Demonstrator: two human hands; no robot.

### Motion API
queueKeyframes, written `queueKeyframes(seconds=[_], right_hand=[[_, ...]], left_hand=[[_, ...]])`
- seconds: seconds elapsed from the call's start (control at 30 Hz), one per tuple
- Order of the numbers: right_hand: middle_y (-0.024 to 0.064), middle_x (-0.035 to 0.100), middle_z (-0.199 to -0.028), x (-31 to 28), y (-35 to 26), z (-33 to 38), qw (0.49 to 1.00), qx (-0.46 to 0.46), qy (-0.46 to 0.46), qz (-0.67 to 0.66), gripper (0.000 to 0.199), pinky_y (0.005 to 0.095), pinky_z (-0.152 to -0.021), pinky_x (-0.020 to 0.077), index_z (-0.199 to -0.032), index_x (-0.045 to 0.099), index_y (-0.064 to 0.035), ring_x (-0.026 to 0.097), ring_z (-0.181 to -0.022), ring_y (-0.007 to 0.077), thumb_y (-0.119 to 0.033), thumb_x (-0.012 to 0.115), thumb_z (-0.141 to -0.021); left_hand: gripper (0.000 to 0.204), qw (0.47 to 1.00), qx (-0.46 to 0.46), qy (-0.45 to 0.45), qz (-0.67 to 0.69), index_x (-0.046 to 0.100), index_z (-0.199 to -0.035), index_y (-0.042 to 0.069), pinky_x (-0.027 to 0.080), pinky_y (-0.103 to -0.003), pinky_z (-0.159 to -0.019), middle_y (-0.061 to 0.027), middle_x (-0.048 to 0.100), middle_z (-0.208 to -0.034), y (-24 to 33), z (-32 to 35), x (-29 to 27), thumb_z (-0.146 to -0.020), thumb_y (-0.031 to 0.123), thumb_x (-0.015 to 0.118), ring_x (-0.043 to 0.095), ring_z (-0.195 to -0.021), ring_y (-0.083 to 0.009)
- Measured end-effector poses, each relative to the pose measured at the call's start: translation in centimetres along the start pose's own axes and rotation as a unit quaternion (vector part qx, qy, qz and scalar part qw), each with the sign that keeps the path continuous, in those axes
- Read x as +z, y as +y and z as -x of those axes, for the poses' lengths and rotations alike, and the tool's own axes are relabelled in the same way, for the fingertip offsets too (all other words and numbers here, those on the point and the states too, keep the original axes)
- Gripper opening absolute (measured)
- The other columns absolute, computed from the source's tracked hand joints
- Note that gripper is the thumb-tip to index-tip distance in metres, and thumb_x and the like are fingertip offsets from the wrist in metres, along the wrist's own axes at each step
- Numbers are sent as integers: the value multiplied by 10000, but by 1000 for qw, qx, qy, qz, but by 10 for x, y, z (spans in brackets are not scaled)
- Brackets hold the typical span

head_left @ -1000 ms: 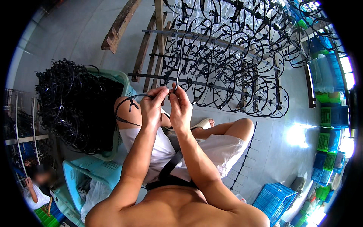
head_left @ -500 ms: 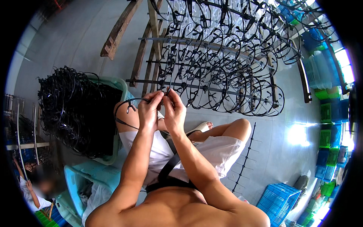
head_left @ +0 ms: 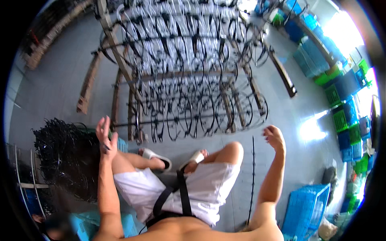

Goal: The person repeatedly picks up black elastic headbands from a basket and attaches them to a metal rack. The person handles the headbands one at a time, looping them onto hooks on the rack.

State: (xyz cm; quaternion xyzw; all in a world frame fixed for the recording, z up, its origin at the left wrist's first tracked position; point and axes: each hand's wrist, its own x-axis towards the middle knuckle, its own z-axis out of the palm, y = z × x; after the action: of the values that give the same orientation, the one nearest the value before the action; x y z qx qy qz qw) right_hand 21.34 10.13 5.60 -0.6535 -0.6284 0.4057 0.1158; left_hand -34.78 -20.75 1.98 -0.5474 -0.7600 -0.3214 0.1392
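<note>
My left hand point(head_left: 106, 139) is raised beside the big heap of black, thin, curved pieces point(head_left: 56, 156), fingers stretched up and apart. A small dark spot shows by its thumb; I cannot make out whether it is something held. Out to the right, above the grey floor, hovers my right hand point(head_left: 274, 137), fingers loosely spread with nothing in them. In front of me stands a rack with wooden posts point(head_left: 120, 64), hung with rows of black hooped frames point(head_left: 201, 124). Both hands are apart from the rack.
A long thin black rod with side prongs point(head_left: 253, 176) lies on the floor to my right. Further right is a blue crate point(head_left: 305, 211), with stacked blue and green crates point(head_left: 341, 120) beyond. A light teal basket point(head_left: 86, 223) stands at lower left. Wooden feet point(head_left: 285, 76) stick out beside the rack.
My hands have parted from close together before the rack, left hand to the left, right hand far to the right. The black frame at my hands no longer shows there. The view has shifted.
</note>
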Motion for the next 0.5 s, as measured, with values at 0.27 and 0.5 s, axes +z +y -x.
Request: queueKeyframes(seconds=[0.27,0.5], right_hand=[[181,521,-1068,14,55,-144,770,-403,318,379,368,450,-862,409,-1020,545,-54,497,-994,362,-224,675,-721],[141,564,-1012,-30,48,-89,744,-380,484,260,165,393,-860,437,-931,575,-42,536,-968,316,-93,596,-776]], left_hand=[[144,980,130,6,-152,621,-787,145,452,-389,-717,-28,585,-914,-80,-6,74,-661,170,686,516,-804,-277],[323,948,100,214,-214,650,-1011,94,447,-386,-716,-131,606,-1140,45,-39,-85,-690,55,648,516,-778,-291]])
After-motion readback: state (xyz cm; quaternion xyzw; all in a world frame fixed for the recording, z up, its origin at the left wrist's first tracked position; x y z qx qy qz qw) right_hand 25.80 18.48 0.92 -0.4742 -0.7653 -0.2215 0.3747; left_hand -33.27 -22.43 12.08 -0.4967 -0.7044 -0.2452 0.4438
